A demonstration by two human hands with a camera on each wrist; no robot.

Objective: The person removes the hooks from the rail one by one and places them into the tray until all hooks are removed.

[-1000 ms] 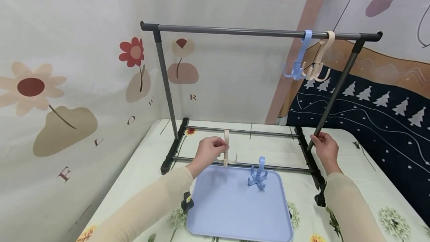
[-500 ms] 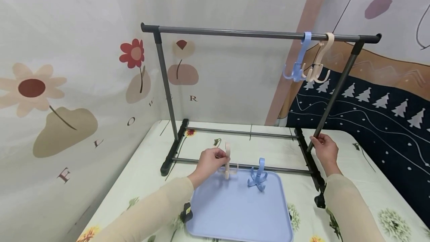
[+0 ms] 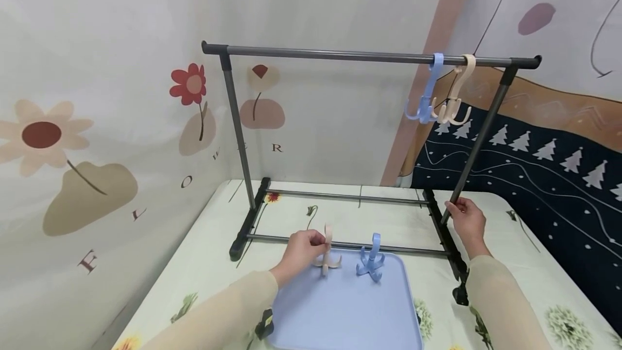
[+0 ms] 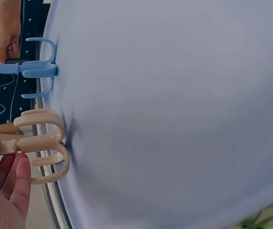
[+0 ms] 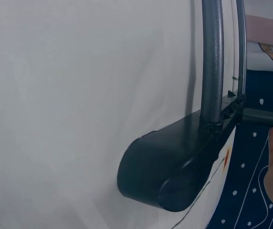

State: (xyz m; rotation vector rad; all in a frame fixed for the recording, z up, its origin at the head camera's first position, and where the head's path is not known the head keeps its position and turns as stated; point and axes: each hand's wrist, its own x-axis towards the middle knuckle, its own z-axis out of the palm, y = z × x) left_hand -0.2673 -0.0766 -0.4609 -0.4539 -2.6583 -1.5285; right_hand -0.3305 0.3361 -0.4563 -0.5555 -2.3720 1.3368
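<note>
My left hand pinches a beige rotating four-prong hook by its stem, below the curved top. Its prongs point down, right at the far left part of the light blue tray; in the left wrist view, the beige hook casts a shadow close by on the tray. A matching blue hook stands on the tray to its right, curved end up. My right hand holds the lower right post of a dark metal clothes rack, thumb and fingers around it.
Another blue hook and another beige hook hang side by side near the right end of the top bar. The rack's lower front bar runs just behind the tray. A flower-printed cloth covers the table.
My left hand has lowered the beige hook from in front of the lower bar down to the tray. My right hand keeps its hold on the post. The head view has shifted slightly.
</note>
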